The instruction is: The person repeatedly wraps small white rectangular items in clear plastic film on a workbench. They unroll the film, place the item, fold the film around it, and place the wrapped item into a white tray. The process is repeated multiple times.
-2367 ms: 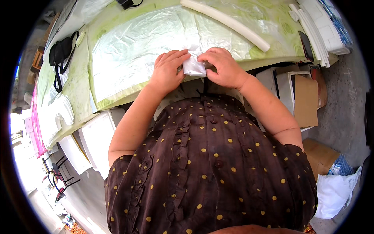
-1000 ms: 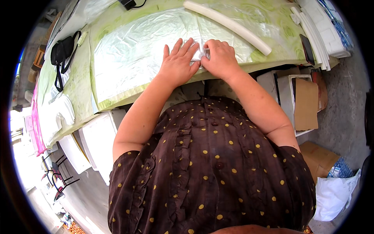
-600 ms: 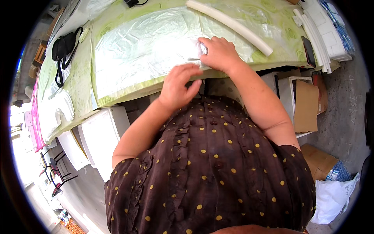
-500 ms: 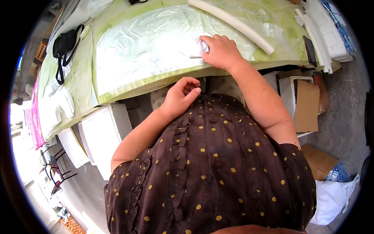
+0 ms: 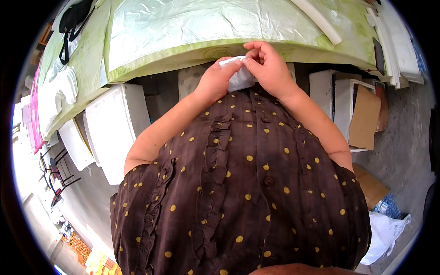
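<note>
In front of my body, just off the near edge of the table, my left hand (image 5: 216,79) and my right hand (image 5: 271,71) meet at a small white plastic packet (image 5: 241,81). The left fingers are closed on its left side, thumb on top. At its upper edge, the right thumb and index finger pinch it while the other right fingers curl apart from it. Whether anything is inside the packet cannot be made out. Beyond the hands lies the table (image 5: 201,47), under a green patterned cover with a clear plastic sheet (image 5: 183,20) on top.
On the table are a pale foam tube (image 5: 316,20), a dark phone (image 5: 378,56), white strips (image 5: 386,50), a black bag (image 5: 74,18) and white plastic (image 5: 59,89). White boxes (image 5: 112,123) stand below left; a cardboard flap (image 5: 365,118) and white bag (image 5: 384,233) are at right.
My right hand has come back from the tabletop to my left hand. The white packet is now held between both hands, and the left fingers have closed on it. The view has tilted downward.
</note>
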The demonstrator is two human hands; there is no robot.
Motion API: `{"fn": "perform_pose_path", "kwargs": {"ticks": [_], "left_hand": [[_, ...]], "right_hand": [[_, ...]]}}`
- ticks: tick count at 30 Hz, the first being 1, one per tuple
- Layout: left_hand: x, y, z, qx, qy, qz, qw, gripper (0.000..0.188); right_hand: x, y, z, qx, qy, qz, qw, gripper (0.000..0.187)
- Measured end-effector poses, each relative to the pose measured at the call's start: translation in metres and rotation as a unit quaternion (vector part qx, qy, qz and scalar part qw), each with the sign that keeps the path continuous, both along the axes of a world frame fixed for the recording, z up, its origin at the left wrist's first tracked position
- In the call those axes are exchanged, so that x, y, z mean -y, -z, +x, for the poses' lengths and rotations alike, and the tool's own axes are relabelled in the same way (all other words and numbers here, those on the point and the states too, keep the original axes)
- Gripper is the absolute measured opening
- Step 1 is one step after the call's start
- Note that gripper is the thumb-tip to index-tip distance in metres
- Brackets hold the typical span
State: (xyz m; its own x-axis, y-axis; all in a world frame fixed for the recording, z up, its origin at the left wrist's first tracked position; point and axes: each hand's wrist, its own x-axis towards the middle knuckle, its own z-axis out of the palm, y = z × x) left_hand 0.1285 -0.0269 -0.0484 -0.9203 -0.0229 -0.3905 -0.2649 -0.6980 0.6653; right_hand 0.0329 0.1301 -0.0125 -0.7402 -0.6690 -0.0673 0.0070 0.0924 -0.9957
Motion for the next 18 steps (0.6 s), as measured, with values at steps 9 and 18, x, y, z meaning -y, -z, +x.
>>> {"fn": "perform_pose_path", "kwargs": {"ticks": [9, 18], "left_hand": [[0.001, 0.005, 0.031, -0.063, -0.131, -0.125, 0.981, 0.029], [0.016, -0.012, 0.052, 0.037, -0.142, -0.215, 0.965, 0.014]], "right_hand": [[-0.002, 0.025, 0.006, 0.032, 0.115, -0.040, 0.992, 0.019], [0.010, 0.028, 0.015, 0.106, 0.034, -0.064, 0.992, 0.018]]}}
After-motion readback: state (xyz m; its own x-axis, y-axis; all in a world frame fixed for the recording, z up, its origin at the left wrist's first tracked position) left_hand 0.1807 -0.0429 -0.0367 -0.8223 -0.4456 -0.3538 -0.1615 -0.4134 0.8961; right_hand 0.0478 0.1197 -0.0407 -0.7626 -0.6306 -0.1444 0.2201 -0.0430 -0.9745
